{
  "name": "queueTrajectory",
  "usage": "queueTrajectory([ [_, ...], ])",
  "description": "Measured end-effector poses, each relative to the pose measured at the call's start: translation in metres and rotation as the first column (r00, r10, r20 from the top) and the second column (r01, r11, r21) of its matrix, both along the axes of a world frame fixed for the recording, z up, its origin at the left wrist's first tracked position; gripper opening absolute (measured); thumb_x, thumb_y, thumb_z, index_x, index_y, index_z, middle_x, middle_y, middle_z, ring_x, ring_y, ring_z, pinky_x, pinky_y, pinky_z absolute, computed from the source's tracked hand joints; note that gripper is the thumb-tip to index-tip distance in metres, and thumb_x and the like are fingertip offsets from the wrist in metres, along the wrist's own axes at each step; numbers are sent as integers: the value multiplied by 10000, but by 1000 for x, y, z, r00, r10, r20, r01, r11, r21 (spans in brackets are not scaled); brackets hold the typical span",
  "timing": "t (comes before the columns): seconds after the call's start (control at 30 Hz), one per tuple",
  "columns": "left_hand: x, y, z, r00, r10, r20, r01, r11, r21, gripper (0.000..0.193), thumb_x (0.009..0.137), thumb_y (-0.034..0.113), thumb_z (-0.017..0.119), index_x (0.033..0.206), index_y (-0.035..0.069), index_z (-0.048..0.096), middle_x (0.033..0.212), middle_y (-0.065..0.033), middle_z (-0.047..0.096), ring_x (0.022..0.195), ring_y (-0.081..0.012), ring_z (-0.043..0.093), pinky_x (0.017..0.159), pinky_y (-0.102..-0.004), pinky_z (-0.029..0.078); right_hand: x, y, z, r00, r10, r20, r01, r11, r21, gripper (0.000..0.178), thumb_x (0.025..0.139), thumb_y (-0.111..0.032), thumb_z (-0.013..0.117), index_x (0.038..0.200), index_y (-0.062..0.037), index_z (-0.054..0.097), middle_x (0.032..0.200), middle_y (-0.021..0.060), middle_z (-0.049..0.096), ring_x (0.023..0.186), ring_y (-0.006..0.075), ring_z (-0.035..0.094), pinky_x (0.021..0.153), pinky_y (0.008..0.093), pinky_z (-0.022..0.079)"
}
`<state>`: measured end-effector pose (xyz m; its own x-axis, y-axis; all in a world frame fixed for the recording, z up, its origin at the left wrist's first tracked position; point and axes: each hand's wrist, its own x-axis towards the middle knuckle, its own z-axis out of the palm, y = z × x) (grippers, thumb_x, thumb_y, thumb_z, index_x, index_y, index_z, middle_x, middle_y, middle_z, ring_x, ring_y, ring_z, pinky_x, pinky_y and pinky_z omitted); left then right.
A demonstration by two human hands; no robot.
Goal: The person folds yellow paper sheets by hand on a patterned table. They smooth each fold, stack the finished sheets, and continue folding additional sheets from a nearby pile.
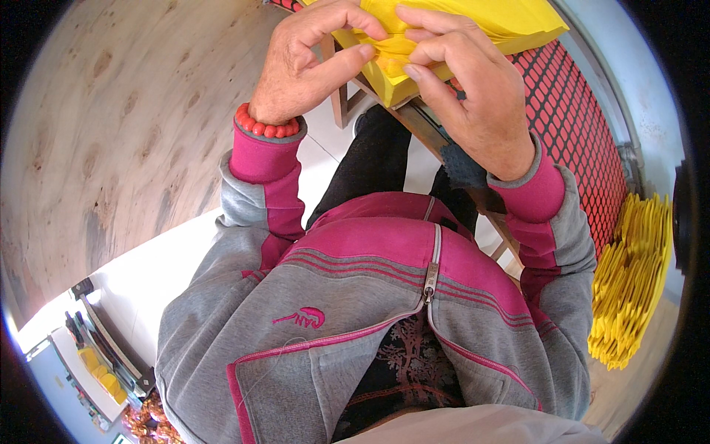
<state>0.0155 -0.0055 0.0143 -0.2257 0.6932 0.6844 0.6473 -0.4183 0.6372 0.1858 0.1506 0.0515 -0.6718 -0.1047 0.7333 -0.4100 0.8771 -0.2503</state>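
A yellow sheet (510, 24), thin and creased, lies at the top of the view; whether it is paper or cloth I cannot tell. Gathered folds of it run between my two hands. My left hand (307, 63), with a red bead bracelet (268, 130) at the wrist, has thumb and index finger curled together at the left side of these folds. On the other side, my right hand (477, 92) pinches at the folds with thumb and index finger, its other fingers bent above. The exact contact at the fingertips is small and partly hidden.
Under the sheet is a brown wooden edge (421, 129). A red and black patterned surface (573, 111) extends to the right. Lower right hangs a thick yellow pleated bundle (629, 288). A large wood-grained board (133, 133) fills the left; shelf items (103, 374) stand lower left.
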Motion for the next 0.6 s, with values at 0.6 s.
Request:
queueTrajectory([
  [0.6, 2, -2, 3, 1000, 10, 12, -9, 1000, -29, 129, 870, 27, 678, 998, 17, 680, 1004, -94, 684, 927, -195, 642, 837, -310, 483, -1, 1, 0, 999, 35, -14, -36, 999, -19, 215, 808, 27, 740, 975, -8, 609, 1177, 230, 679, 884, 301, 730, 766, 339, 587],
])
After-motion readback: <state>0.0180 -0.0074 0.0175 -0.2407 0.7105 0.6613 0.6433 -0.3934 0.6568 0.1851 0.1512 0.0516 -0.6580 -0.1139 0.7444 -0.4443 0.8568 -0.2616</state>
